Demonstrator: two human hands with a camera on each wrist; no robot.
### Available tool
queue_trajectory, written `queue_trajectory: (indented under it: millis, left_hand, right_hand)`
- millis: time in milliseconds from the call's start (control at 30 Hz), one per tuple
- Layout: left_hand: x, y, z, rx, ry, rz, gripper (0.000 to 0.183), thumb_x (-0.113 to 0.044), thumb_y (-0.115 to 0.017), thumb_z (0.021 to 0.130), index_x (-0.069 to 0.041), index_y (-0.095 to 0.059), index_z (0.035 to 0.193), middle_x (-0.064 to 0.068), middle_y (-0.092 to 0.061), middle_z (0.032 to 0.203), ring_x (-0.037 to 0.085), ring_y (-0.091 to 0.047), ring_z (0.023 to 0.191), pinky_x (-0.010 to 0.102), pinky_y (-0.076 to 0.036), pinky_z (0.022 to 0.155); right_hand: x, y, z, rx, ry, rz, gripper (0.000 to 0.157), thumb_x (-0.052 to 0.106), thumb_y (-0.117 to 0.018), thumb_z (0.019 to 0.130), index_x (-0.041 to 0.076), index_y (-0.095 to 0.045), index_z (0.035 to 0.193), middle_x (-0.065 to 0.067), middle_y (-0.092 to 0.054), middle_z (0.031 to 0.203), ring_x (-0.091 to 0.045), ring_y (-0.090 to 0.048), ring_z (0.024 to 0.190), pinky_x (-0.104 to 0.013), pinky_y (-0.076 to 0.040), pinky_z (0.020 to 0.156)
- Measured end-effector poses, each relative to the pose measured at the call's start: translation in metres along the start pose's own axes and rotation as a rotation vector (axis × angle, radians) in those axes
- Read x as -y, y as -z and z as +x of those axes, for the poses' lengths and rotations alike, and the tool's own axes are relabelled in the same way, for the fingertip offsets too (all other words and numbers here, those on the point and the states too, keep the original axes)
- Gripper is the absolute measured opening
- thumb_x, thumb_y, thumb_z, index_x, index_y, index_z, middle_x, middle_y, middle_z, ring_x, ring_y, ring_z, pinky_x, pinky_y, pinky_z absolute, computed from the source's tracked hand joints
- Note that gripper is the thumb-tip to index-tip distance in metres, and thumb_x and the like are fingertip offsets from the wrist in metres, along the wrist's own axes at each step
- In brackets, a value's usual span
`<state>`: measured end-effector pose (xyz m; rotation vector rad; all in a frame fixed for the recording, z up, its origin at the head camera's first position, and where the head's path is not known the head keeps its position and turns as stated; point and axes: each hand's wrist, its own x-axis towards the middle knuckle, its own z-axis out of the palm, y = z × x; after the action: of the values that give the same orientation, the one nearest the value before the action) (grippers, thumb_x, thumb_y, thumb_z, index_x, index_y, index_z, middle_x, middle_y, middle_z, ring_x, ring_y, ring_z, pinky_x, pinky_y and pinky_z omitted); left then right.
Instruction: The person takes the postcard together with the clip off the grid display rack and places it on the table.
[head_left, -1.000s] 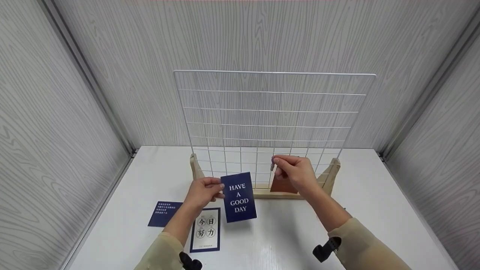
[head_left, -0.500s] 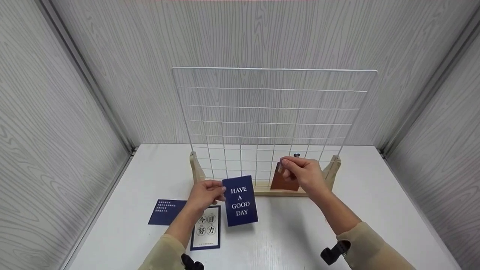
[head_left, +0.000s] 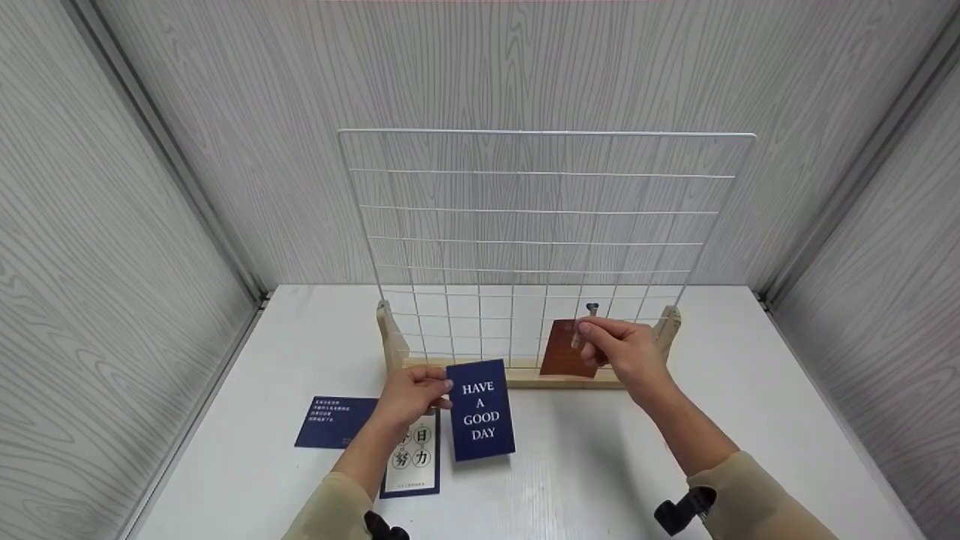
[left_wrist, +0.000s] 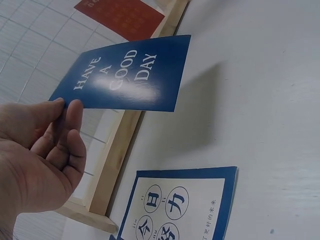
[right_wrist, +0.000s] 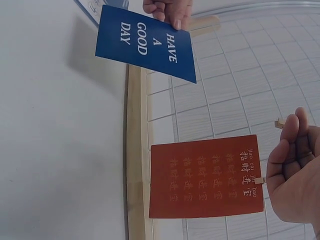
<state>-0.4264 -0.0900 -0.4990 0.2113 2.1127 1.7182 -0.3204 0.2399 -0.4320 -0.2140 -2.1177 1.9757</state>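
Note:
My left hand (head_left: 409,397) pinches the left edge of a dark blue card (head_left: 481,412) printed "HAVE A GOOD DAY", held above the table with its print facing me. In the right wrist view my right hand (right_wrist: 297,167) pinches a small wooden clothespin (right_wrist: 280,123) at its fingertips. A red card (right_wrist: 205,177) with gold characters hangs on the white wire grid (head_left: 479,241), held at its top by another wooden clothespin (right_wrist: 260,180). The right hand is in front of that red card and covers part of it in the head view.
The grid stands in a wooden base (head_left: 525,381) on the white table. To the left lie a blue card (head_left: 330,420) with small white text and a blue-bordered white card (head_left: 412,469) with circled characters, partly behind the left arm. Grey wood-grain walls surround the table.
My right hand has moved right across the red card with the clothespin, uncovering more of the card and its blue-topped clothespin. The left hand and blue card have lowered slightly.

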Motion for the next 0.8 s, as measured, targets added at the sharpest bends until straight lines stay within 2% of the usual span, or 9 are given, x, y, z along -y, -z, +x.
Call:
queue_trajectory:
  millis: [300, 500, 667, 800]
  left_hand:
    - [0.007, -0.001, -0.001, 0.015, 0.027, 0.018, 0.021, -0.005, -0.072, 0.100, 0.002, -0.073, 0.119, 0.008, -0.077, 0.095, 0.019, -0.075, 0.076, 0.042, -0.057, 0.079]
    - [0.011, -0.003, 0.000, 0.017, 0.037, 0.014, 0.021, -0.004, -0.073, 0.098, 0.003, -0.074, 0.118, 0.009, -0.077, 0.092, 0.019, -0.075, 0.074, 0.041, -0.057, 0.077]
    - [0.015, -0.003, -0.001, 0.021, 0.050, 0.040, 0.022, -0.006, -0.073, 0.098, 0.001, -0.074, 0.119, 0.009, -0.077, 0.096, 0.019, -0.076, 0.077, 0.042, -0.057, 0.078]
    - [0.018, -0.004, -0.001, 0.024, 0.062, 0.054, 0.020, -0.007, -0.072, 0.099, -0.001, -0.074, 0.118, 0.009, -0.076, 0.098, 0.020, -0.075, 0.079, 0.042, -0.056, 0.080]
  right_hand:
    - [-0.008, 0.017, -0.007, -0.030, -0.021, -0.018, 0.034, 0.017, -0.069, 0.106, -0.011, -0.070, 0.125, -0.008, -0.073, 0.085, -0.013, -0.066, 0.074, -0.027, -0.058, 0.072]
    - [-0.010, 0.028, -0.010, -0.066, -0.046, -0.042, 0.035, 0.018, -0.070, 0.106, -0.008, -0.071, 0.127, -0.005, -0.071, 0.078, -0.013, -0.066, 0.073, -0.026, -0.058, 0.072]
    - [-0.014, 0.036, -0.014, -0.078, -0.069, -0.076, 0.036, 0.021, -0.069, 0.106, -0.008, -0.071, 0.128, -0.004, -0.072, 0.077, -0.014, -0.068, 0.074, -0.026, -0.058, 0.073]
    - [-0.016, 0.041, -0.015, -0.083, -0.080, -0.062, 0.034, 0.019, -0.069, 0.106, -0.008, -0.072, 0.127, -0.005, -0.072, 0.078, -0.015, -0.069, 0.074, -0.027, -0.058, 0.074]
